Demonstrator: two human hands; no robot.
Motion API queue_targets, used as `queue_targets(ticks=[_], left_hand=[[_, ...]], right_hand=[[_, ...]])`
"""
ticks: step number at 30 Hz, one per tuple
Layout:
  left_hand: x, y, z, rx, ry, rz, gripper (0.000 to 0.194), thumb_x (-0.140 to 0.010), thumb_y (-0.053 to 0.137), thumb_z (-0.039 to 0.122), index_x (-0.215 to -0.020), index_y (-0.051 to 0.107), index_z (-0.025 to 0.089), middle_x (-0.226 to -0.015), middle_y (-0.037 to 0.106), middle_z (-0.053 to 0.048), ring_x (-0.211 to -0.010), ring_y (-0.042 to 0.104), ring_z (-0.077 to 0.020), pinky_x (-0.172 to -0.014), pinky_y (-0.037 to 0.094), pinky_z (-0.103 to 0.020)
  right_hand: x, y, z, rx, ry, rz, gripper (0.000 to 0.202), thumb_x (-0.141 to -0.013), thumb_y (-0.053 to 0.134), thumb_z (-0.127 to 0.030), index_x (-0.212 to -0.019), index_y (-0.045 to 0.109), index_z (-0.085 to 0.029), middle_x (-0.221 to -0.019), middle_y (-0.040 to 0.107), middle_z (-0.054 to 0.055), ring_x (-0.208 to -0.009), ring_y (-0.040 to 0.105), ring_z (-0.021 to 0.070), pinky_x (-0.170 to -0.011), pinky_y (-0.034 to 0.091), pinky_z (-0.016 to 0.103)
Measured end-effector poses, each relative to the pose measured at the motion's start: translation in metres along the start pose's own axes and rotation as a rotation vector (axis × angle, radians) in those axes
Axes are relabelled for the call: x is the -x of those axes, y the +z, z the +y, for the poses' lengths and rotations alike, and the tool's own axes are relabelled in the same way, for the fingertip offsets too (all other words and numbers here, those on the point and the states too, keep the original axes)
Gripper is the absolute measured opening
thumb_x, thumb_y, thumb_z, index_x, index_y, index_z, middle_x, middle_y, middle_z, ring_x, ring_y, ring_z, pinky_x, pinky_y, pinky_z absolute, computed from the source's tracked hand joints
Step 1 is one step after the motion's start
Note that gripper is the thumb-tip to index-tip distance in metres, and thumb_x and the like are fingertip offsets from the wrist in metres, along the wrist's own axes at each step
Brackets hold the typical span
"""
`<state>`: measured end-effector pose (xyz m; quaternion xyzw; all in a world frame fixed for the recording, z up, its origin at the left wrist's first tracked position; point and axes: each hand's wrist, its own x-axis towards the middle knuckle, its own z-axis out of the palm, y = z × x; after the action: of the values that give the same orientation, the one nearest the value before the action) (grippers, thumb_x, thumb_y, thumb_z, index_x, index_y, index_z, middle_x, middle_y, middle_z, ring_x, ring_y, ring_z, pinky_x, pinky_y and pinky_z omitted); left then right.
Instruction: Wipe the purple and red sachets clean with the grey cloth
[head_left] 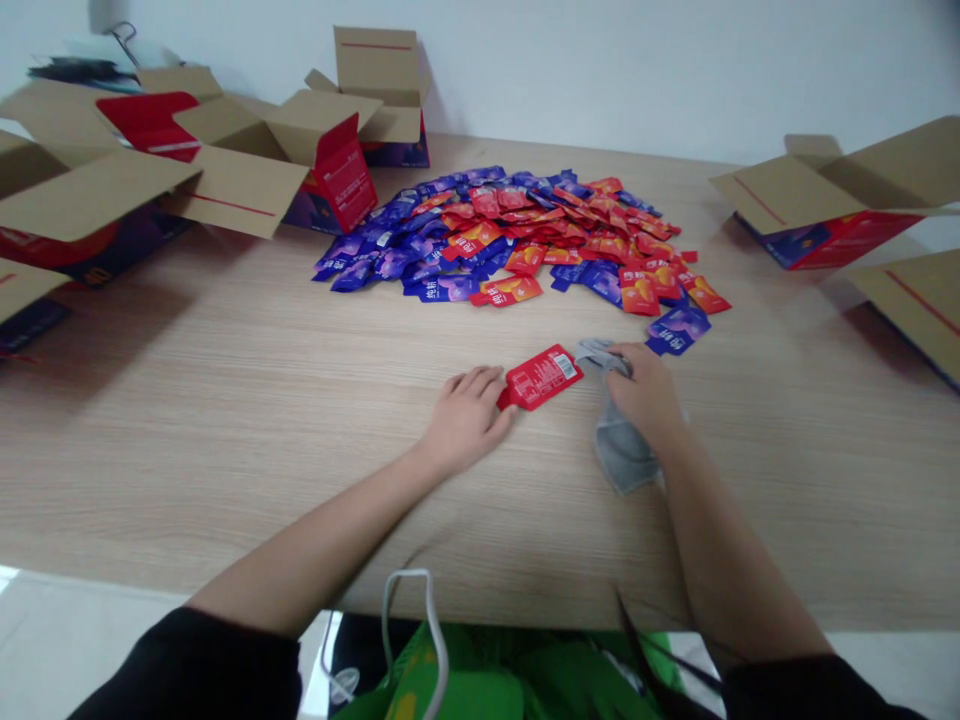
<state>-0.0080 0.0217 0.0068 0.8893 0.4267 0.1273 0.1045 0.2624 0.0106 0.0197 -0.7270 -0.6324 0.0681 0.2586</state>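
A red packet (544, 377), its printed back facing up, lies on the wooden table (262, 470). My left hand (469, 415) rests at the packet's left end, fingers closed together, the thumb at the packet's lower corner. To the right of the packet, my right hand (643, 392) is wrapped round a grey cloth (624, 455), which hangs down onto the table below the fingers. A blue-purple packet (677, 330) lies just beyond my right hand. Farther back is a broad pile of red-orange and blue-purple packets (525, 225).
Several open cardboard boxes (341, 185) stand at the left and back left. Two more open boxes (832, 235) are at the right edge. A white wall (600, 70) rises behind the table. A white cable (435, 630) loops up at the near edge, above green fabric (480, 695).
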Motion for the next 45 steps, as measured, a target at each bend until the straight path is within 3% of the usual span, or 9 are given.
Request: queue_targets(ticks=[4,9,13,19,24,31,36,40,45], left_hand=[[-0.013,0.002,-0.003,0.040,-0.115,0.098,0.036,-0.096,0.052,0.043,-0.122,0.061,0.020,-0.137,0.059,-0.008,-0.125,0.050,-0.0275,-0.099,0.041,-0.045],[-0.010,0.007,-0.003,0.161,-0.117,0.097,0.039,-0.085,0.070,0.033,-0.120,0.059,0.018,-0.128,0.062,-0.008,-0.115,0.053,-0.0272,-0.097,0.043,-0.041],[-0.008,0.001,-0.008,0.178,-0.071,0.145,0.026,-0.089,0.061,0.021,-0.115,0.058,0.019,-0.110,0.066,-0.007,-0.103,0.059,-0.0233,-0.087,0.044,-0.037],[-0.008,0.002,-0.007,-0.049,0.176,0.178,0.020,-0.100,0.046,0.023,-0.101,0.066,0.023,-0.097,0.067,-0.005,-0.094,0.060,-0.0212,-0.082,0.040,-0.037],[-0.001,0.008,0.008,0.009,0.340,0.076,0.025,-0.099,0.045,0.019,-0.112,0.067,0.020,-0.112,0.067,-0.008,-0.113,0.057,-0.0218,-0.093,0.044,-0.035],[0.024,0.005,0.019,-0.125,0.037,-0.017,0.060,-0.095,0.048,0.037,-0.144,0.042,0.002,-0.151,0.043,-0.020,-0.141,0.037,-0.0322,-0.113,0.033,-0.046],[0.032,0.014,0.026,-0.190,-0.067,-0.065,0.062,-0.099,0.035,0.037,-0.152,0.031,0.005,-0.160,0.025,-0.018,-0.148,0.026,-0.0325,-0.118,0.024,-0.051],[0.029,0.008,0.028,-0.205,-0.067,-0.133,0.065,-0.097,0.037,0.039,-0.151,0.032,0.005,-0.160,0.025,-0.019,-0.148,0.024,-0.0325,-0.118,0.025,-0.049],[0.027,0.002,0.027,-0.244,-0.084,-0.279,0.062,-0.090,0.050,0.038,-0.141,0.048,0.003,-0.149,0.046,-0.022,-0.145,0.031,-0.0359,-0.120,0.018,-0.051]], right_hand=[[0.007,0.014,-0.018,-0.032,-0.163,-0.133,0.040,-0.076,0.048,-0.013,-0.111,0.067,-0.015,-0.114,0.065,0.014,-0.110,0.058,0.0282,-0.098,0.045,0.043],[0.009,0.006,-0.020,-0.183,-0.248,-0.291,0.035,-0.072,0.048,-0.010,-0.097,0.069,-0.019,-0.101,0.069,0.007,-0.096,0.063,0.0232,-0.090,0.047,0.038],[0.009,0.002,-0.020,-0.246,-0.196,-0.169,0.032,-0.070,0.050,-0.012,-0.096,0.068,-0.021,-0.099,0.070,0.005,-0.094,0.063,0.0231,-0.087,0.047,0.039],[0.019,0.005,-0.041,-0.477,-0.184,0.084,0.055,-0.069,0.051,-0.010,-0.122,0.058,-0.024,-0.112,0.066,0.005,-0.100,0.061,0.0214,-0.088,0.048,0.038],[0.030,0.015,-0.055,-0.334,-0.332,-0.214,0.042,-0.074,0.049,-0.010,-0.110,0.066,-0.024,-0.114,0.067,0.005,-0.109,0.058,0.0227,-0.099,0.044,0.041],[0.027,0.021,-0.047,-0.169,-0.255,-0.220,0.040,-0.075,0.048,-0.010,-0.107,0.069,-0.021,-0.112,0.069,0.006,-0.109,0.057,0.0247,-0.102,0.043,0.044],[0.020,0.015,-0.042,-0.248,-0.187,-0.125,0.052,-0.077,0.045,-0.011,-0.123,0.065,-0.023,-0.118,0.067,0.006,-0.110,0.059,0.0232,-0.102,0.044,0.043],[0.030,0.020,-0.074,-0.237,-0.214,0.030,0.056,-0.088,0.041,-0.017,-0.143,0.049,-0.024,-0.132,0.057,0.010,-0.119,0.053,0.0237,-0.103,0.042,0.043],[0.049,0.046,-0.115,0.122,-0.372,-0.176,0.051,-0.090,0.045,-0.023,-0.140,0.053,-0.029,-0.144,0.048,0.010,-0.123,0.044,0.0296,-0.099,0.036,0.048]])
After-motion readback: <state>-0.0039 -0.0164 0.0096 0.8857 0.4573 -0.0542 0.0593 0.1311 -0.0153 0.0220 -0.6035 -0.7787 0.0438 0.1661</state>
